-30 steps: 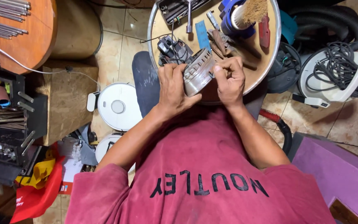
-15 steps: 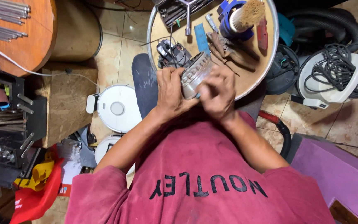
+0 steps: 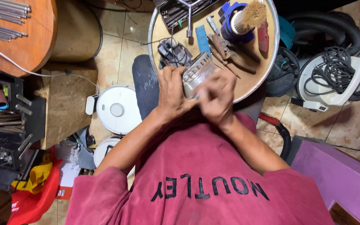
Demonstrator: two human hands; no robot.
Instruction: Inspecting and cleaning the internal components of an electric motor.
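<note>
My left hand grips a grey metal motor housing, a ribbed cylinder, from its left side above the near edge of a round wooden tray table. My right hand is blurred and lies over the housing's near end, fingers curled against it. Whether it holds a small tool is hidden. A dark motor part with wires lies on the table just beyond the housing.
On the round table lie a blue tape roll with a brush, pliers, a red-handled tool and a socket set. Around it: two white round robot vacuums, a white canister vacuum with black cable, a tool rack at left, a purple box.
My right hand has slid from the housing's right side down and left across its near end. The left hand and housing stay in place.
</note>
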